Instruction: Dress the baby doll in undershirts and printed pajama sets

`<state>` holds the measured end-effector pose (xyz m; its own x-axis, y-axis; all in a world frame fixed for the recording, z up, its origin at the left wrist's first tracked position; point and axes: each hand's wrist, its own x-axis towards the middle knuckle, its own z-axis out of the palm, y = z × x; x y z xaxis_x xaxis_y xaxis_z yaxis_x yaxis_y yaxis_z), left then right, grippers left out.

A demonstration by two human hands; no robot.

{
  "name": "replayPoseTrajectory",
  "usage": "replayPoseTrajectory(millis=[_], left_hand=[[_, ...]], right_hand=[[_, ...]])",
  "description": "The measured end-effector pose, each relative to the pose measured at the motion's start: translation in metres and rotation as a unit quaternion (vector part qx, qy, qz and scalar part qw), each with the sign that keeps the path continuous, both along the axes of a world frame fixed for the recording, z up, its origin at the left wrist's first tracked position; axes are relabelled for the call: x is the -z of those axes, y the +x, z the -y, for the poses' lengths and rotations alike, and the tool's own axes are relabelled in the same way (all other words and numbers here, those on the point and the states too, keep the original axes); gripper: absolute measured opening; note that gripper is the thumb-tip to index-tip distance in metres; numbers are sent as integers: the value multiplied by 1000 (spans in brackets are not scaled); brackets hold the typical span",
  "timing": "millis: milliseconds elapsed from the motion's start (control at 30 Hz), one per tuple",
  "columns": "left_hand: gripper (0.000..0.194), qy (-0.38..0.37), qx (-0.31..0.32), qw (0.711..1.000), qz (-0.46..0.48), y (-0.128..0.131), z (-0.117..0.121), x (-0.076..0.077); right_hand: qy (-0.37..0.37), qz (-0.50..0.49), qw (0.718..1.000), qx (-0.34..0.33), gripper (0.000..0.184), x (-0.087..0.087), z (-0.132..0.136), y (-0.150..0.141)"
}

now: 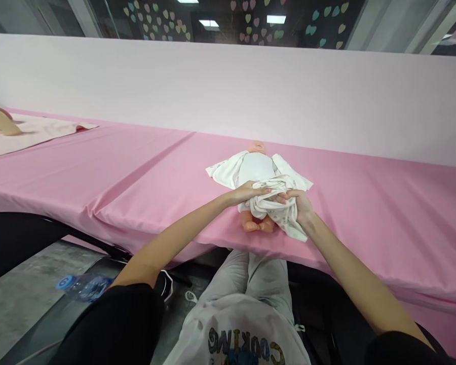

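A baby doll (256, 148) lies on its back on the pink-covered table, head toward the wall and bare feet toward me. A white top or cloth (228, 168) spreads out on both sides of its body. Over the doll's lower body, my left hand (249, 192) and my right hand (298, 203) grip a bunched white baby garment (273, 200) with a faint print. The garment is gathered between both hands, and part of it hangs down by the doll's legs on the right. Some of my fingers are hidden inside the folds.
The pink sheet (155, 167) covers the long table against a white wall (213, 91). At the far left a beige model part (2, 121) rests on a pale pink cloth (41, 136). Below left, a plastic bottle (87, 287) lies near a black chair (23, 238).
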<state>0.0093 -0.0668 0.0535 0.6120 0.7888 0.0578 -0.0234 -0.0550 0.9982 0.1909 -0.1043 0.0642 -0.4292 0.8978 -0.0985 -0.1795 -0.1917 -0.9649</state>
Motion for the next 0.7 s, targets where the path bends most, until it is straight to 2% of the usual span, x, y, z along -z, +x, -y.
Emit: replayPoseTrajectory(millis=[133,200,267,333,400,467,500,567,633,700], left_hand=[[29,40,-110,993,-6,-26,-10,21],[30,128,-148,980,-47,-43,-10,35],[45,274,-132,943,-133,-55,-4,47],[57,401,-100,884,-219,-59,3,55],[62,477,-67,833,-273,-55,6,59],[61,509,-34,812,-283,-49,4,62],[59,513,-24,814,-273,-47,1,63],[54,496,-36,836,-230,-43,-6,64],[46,445,-89,874,-176,-41,-10,62],[39,347,-153,917,-121,-39,-11,55]], right_hand=[[9,2,1000,5,17,-6,-1,34],[25,1,1000,12,23,-11,-4,55],[18,10,1000,6,32,-17,-9,71],[4,48,999,7,36,-24,-12,76],[20,117,993,7,33,-34,-12,69],[92,210,973,-18,26,-44,-9,54],[140,263,953,-46,25,-49,-7,45],[228,364,894,-124,30,-60,0,28],[284,434,832,-199,30,-71,8,14],[319,459,794,-238,23,-83,17,2]])
